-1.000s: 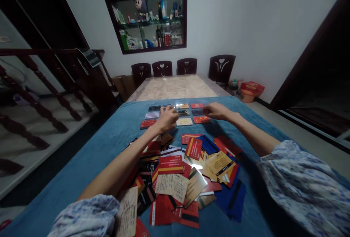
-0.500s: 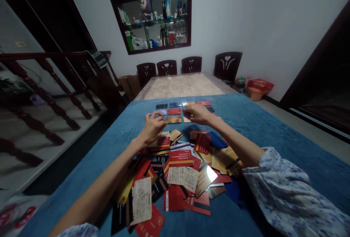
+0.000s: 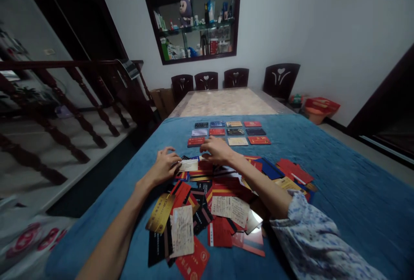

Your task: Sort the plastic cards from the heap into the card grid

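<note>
My left hand (image 3: 164, 167) is at the upper left of a loose pile of cards, fingers closed on the left end of a white card (image 3: 189, 166). My right hand (image 3: 216, 150) is just to the right of that card, above the pile's far edge, thumb and fingers apart with nothing visible between them. It partly hides one card of the nearest row. Beyond the hands, cards lie in three rows, among them a red card (image 3: 196, 142) at the near left, a cream card (image 3: 238, 141) and a red-and-gold card (image 3: 259, 140) at the near right.
Overlapping cards spread towards me, including a gold card (image 3: 161, 213) and a cream card with writing (image 3: 182, 230). A blue cloth (image 3: 323, 202) covers this part of the table. Several dark chairs (image 3: 280, 81) stand at the far end; a wooden railing (image 3: 77, 92) runs along the left.
My right hand has moved left, away from the right side of the rows. My left hand has drawn back to the pile and now holds the white card. The view has shifted slightly left.
</note>
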The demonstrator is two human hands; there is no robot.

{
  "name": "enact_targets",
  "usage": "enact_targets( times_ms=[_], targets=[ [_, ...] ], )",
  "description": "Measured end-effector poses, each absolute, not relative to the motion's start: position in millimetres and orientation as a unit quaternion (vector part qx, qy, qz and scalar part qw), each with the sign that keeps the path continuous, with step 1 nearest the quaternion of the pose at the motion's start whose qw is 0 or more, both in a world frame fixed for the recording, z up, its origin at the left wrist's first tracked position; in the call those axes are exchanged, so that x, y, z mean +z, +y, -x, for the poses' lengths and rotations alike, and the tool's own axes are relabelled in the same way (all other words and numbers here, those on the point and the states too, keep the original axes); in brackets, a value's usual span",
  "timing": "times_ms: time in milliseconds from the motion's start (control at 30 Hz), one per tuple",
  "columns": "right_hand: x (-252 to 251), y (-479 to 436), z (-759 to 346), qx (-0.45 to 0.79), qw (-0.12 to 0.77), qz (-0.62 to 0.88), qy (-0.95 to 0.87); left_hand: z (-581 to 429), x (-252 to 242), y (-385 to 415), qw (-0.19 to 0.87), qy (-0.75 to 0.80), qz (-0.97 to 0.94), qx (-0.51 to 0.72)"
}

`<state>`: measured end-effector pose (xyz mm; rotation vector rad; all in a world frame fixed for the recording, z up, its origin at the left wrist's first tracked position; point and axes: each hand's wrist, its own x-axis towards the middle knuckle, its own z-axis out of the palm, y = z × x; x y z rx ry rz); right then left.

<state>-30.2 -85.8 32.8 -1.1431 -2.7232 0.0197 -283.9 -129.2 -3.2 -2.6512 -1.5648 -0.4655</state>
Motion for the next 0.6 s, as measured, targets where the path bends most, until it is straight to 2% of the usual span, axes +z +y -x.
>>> enact_targets(
  times_ms=[267,600],
  targets=[
    [1.3,-90.0,51.6,0.014,0.076,0.342,-0.937,282.4,0.5,-141.5,-0.042,-0.520,0.847,-0.103],
    [-5.0,-91.7,50.6,0.049,0.058,0.316,-0.946,279.2,-2.0,-142.5,-0.056,-0.516,0.849,-0.104]
  ],
)
